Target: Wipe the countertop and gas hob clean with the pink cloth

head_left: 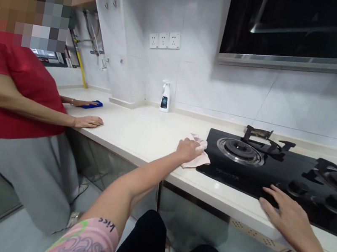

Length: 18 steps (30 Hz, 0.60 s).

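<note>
My left hand (187, 149) is closed on a pale pink cloth (198, 158) that lies on the cream countertop (142, 132), right at the left edge of the black glass gas hob (278, 175). My right hand (285, 217) rests flat with fingers spread on the hob's front edge, near a control knob (297, 187). It holds nothing.
Another person in a red shirt (13, 93) stands at the left, one hand flat on the counter (88, 122), the other on a blue cloth (92, 104). A white spray bottle (166, 96) stands by the tiled wall. Two burners (243, 149) and a range hood (305, 32) are at right.
</note>
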Motion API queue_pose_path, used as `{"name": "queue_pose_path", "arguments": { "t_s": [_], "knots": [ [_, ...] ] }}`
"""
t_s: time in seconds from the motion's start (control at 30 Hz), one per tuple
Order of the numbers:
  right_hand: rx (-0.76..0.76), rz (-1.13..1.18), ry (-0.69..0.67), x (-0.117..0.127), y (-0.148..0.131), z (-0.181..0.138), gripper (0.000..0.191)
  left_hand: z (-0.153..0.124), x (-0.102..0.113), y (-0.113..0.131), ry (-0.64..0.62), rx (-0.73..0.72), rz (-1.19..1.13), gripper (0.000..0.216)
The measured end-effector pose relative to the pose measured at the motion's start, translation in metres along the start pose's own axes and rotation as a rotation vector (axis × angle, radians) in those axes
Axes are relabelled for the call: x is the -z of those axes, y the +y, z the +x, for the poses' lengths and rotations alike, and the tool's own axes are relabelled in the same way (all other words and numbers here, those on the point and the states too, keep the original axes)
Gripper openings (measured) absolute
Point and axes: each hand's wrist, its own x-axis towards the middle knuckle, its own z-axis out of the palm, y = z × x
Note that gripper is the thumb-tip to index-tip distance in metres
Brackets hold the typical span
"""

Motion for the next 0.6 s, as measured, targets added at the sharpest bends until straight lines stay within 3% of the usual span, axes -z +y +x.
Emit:
{"name": "queue_pose_path", "arguments": {
  "t_s": [0.1, 0.27, 0.37, 0.5, 0.6],
  "knots": [
    [-0.019, 0.01, -0.016, 0.003, -0.001, 0.001, 0.068, -0.025, 0.004, 0.013, -0.003, -0.037, -0.024, 0.051],
    [-0.036, 0.009, -0.051, 0.009, -0.004, 0.001, 0.069, -0.107, 0.013, 0.004, 0.033, -0.185, -0.086, 0.049],
    [-0.049, 0.007, -0.045, 0.01, -0.003, 0.002, 0.07, -0.144, 0.011, 0.017, 0.091, -0.292, -0.063, 0.048],
    [-0.055, 0.013, -0.052, 0.01, 0.001, 0.005, 0.071, -0.152, 0.003, 0.048, 0.111, -0.408, 0.002, 0.045],
    [-0.054, 0.027, -0.059, 0.01, 0.006, 0.005, 0.07, -0.147, -0.004, 0.045, 0.108, -0.501, 0.029, 0.048]
  ]
}}
